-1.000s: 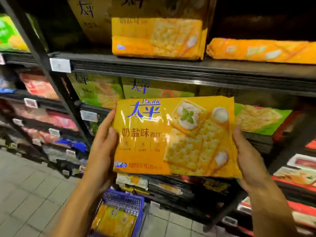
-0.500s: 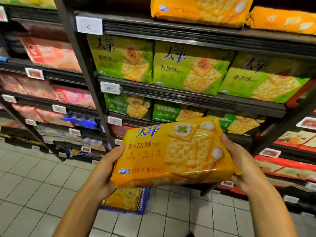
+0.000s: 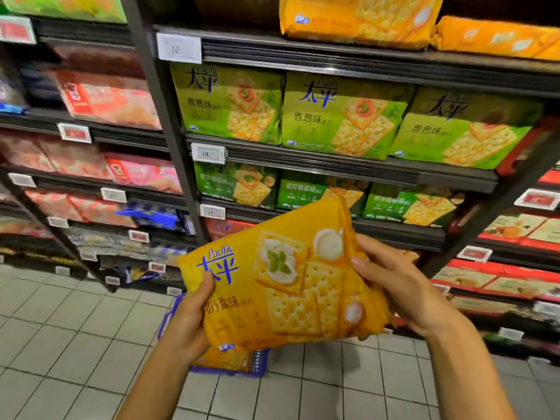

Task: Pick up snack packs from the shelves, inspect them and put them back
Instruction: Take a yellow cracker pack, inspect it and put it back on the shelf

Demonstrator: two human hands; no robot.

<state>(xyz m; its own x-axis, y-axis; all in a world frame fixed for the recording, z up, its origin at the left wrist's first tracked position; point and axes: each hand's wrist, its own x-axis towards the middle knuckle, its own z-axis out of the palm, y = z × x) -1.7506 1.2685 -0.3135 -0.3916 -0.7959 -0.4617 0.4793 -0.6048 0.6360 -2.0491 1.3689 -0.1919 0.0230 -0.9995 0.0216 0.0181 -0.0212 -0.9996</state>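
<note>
Brand names and flavour lines on the cracker packs

The yellow pack (image 3: 281, 286) I hold reads "Pacific 太平" in blue, with "奶盐味" below; the green packs (image 3: 348, 116) on the shelf read "Pacific 太平" and "香葱味"; a white price tag (image 3: 179, 48) on the shelf edge shows "18".

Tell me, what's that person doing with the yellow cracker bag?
A person is standing at the shop shelves, holding a yellow cracker pack in both hands to look at it. The left hand grips its lower left edge and the right hand grips its right end, with the pack tilted. It is off the shelf. Green cracker packs sit on the shelves behind, and more yellow packs sit on the top shelf.
</note>
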